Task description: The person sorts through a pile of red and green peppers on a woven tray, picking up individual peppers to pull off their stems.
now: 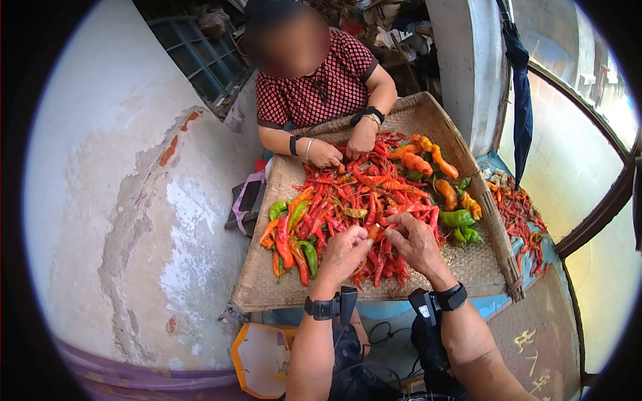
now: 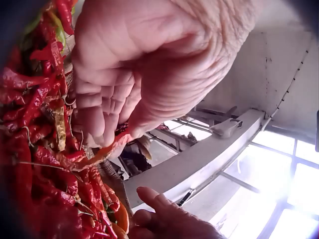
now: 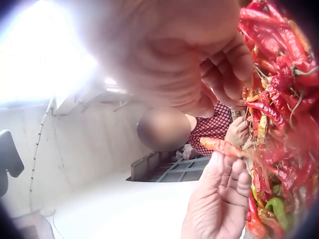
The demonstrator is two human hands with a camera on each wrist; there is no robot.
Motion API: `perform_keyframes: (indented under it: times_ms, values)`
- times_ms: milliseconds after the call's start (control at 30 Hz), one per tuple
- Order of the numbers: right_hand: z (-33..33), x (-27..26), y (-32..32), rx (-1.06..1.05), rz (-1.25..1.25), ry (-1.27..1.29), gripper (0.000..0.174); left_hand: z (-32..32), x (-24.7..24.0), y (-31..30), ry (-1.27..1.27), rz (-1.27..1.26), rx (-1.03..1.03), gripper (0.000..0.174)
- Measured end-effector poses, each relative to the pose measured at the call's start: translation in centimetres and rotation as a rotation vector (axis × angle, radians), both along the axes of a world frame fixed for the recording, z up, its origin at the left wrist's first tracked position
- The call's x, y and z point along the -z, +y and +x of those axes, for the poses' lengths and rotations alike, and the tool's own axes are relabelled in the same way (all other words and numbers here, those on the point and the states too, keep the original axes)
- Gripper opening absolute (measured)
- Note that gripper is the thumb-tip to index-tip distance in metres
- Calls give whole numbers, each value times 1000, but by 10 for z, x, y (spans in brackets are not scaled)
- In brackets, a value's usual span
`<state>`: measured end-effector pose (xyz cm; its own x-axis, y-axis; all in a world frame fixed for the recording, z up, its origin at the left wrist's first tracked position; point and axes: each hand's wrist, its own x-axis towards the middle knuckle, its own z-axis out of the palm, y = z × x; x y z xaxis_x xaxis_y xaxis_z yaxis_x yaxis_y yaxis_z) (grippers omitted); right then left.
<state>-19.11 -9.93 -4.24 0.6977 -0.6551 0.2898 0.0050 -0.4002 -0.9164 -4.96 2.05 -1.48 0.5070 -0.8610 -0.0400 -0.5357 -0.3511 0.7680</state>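
Over the heap of red chili peppers [image 1: 381, 257], my left hand [image 1: 346, 256] pinches a single orange-red chili pepper [image 1: 374, 231] between thumb and fingertips. Its wrinkled skin shows in the left wrist view, where the chili pepper [image 2: 102, 155] points toward the pile. My right hand [image 1: 419, 246] hovers just to the right of it, fingers loosely bent, with no chili visible in its grasp. The right wrist view has that hand [image 3: 174, 59] large at the top and the held chili pepper [image 3: 223, 147] lower down, apart from it.
A woven tray [image 1: 468, 271] carries the heap, with green peppers [image 1: 458, 218] and thick orange ones [image 1: 416, 163] at its edges. Opposite, a person in a patterned shirt [image 1: 314, 87] handles chilies. More chilies [image 1: 525, 217] lie beyond the right rim; an orange-rimmed container [image 1: 245, 374] stands below.
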Motion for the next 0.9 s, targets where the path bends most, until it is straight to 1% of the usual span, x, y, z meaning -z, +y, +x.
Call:
perform_keyframes:
  times_ms: [33, 67, 100, 133, 200, 267, 300, 333, 400, 433, 467, 533, 567, 600, 667, 700, 733, 800, 833, 867, 900]
  values:
    - [1, 0, -2, 30, 44, -60, 24, 7, 0, -3, 162, -148, -115, 29]
    - [1, 2, -3, 60, 95, -113, 23, 11, -1, -7, 262, -398, -200, 51]
    - [2, 2, -4, 97, 53, -163, 23, 16, 0, -10, 320, -600, -205, 64]
    - [0, 0, -5, 107, 104, -162, 23, 25, 2, -13, 329, -637, -264, 68]
    - [2, 4, -8, 183, 136, -234, 23, 18, -3, -14, 268, -574, -280, 54]
    - [5, 10, -12, 227, 257, -346, 21, 10, -2, -16, 225, -281, -160, 44]
    - [4, 9, -14, 242, 275, -365, 22, 3, 5, -21, 59, -192, -79, 32]
    - [3, 2, -12, 228, 401, -420, 24, -7, 8, -23, -169, -109, 17, 30]
    - [0, -4, -12, 227, 460, -418, 25, -23, 18, -27, -494, -45, 107, 31]
    - [-1, -3, -11, 229, 460, -417, 25, -29, 26, -29, -538, -123, 97, 32]
    - [-2, -1, -11, 212, 451, -405, 24, -31, 29, -30, -542, -126, 99, 32]
    - [-1, -3, -11, 204, 429, -385, 22, -31, 27, -36, -566, -23, 98, 34]
    - [0, 1, -12, 205, 398, -384, 22, -30, 31, -39, -580, -42, 127, 30]
    - [1, 4, -13, 204, 366, -383, 21, -30, 36, -40, -595, -57, 132, 30]
    - [-1, 0, -11, 164, 399, -374, 21, -31, 44, -41, -703, 63, 226, 24]
    - [-1, 0, -11, 156, 402, -374, 21, -34, 41, -42, -740, -11, 231, 18]
    - [-1, 0, -11, 150, 408, -370, 21, -34, 37, -41, -753, -17, 230, 18]
    - [-3, -4, -10, 147, 416, -378, 21, -37, 28, -40, -607, -6, 190, 21]
    - [-4, -5, -11, 147, 431, -373, 21, -35, 27, -40, -538, -119, 190, 24]
    - [-3, -4, -12, 148, 431, -378, 21, -34, 23, -40, -543, -119, 193, 24]
    - [-2, -2, -13, 162, 415, -387, 21, -34, 16, -38, -490, -174, 185, 26]
